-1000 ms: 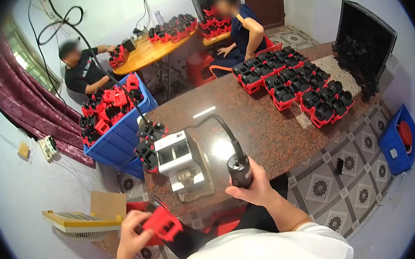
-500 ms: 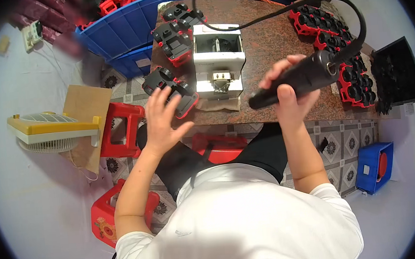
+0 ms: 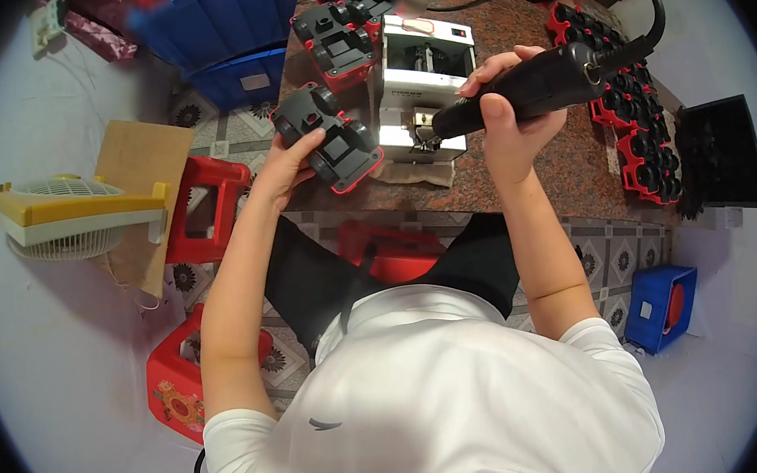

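My left hand (image 3: 283,171) grips the near end of a black-and-red toy car chassis (image 3: 323,136), thumb on top, at the left front edge of the table. The chassis shows its wheels and recesses facing up. In my right hand (image 3: 514,128) is a black corded electric screwdriver (image 3: 527,90), fingers wrapped round its body. Its nose points left, at the metal pick-up point of a white screw feeder (image 3: 429,81); the bit's tip is too small to make out. Two more chassis (image 3: 335,40) lie behind the held one, beside the feeder.
Rows of red-and-black chassis (image 3: 641,131) line the right side of the brown stone table (image 3: 517,190). Blue crates (image 3: 220,27) stand at the far left. A yellow-and-white fan (image 3: 79,216) and red stools (image 3: 203,210) are on the left. Another person's arm shows at the far edge.
My left hand has closed from open fingers onto the chassis. My right hand has brought the screwdriver's nose left and forward to the screw feeder. The whole view has shifted slightly.
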A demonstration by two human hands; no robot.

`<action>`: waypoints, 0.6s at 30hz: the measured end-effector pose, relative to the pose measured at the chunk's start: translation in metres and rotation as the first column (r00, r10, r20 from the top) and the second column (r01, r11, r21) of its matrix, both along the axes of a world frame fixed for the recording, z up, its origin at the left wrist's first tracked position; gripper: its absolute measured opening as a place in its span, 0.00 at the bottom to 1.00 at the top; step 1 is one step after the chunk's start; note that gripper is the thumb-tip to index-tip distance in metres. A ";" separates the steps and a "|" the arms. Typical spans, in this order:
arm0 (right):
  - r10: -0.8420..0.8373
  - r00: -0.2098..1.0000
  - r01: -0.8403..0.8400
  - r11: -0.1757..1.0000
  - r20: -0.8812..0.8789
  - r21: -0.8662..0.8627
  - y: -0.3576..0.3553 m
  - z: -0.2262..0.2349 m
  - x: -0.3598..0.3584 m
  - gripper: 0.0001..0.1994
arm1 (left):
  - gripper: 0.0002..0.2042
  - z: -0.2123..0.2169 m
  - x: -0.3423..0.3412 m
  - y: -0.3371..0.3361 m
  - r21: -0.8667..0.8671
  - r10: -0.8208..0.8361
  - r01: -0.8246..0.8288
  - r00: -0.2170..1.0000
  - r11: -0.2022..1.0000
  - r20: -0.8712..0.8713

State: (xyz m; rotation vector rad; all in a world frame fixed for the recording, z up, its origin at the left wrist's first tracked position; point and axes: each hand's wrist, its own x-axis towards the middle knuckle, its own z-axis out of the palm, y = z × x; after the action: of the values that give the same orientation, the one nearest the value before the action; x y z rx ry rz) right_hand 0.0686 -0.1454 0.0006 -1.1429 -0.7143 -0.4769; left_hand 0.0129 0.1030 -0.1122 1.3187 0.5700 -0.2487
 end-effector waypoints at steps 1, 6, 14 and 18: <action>-0.018 1.000 0.018 1.000 0.007 -0.006 0.001 0.000 0.001 0.27 | 0.28 -0.013 0.003 0.003 -0.152 0.029 -0.022 0.999 0.988 0.041; -0.086 0.996 0.088 0.991 0.024 -0.100 0.003 -0.011 0.008 0.27 | 0.29 -0.031 0.008 -0.009 -0.247 0.152 -0.112 0.977 0.963 0.149; -0.011 0.998 0.020 0.986 0.054 -0.164 0.004 -0.025 -0.002 0.28 | 0.29 -0.033 0.005 -0.014 -0.174 0.169 -0.131 0.960 0.976 0.225; -0.022 0.997 0.035 0.983 0.068 -0.181 0.002 -0.033 0.000 0.28 | 0.28 -0.033 0.005 -0.019 -0.213 0.188 -0.142 0.959 0.967 0.211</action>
State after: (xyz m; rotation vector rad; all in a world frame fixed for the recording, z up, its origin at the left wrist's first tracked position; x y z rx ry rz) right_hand 0.0690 -0.1437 -0.0324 -1.3154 -0.8124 -0.4822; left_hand 0.0181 0.0842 -0.1449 1.0833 0.4437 -0.0115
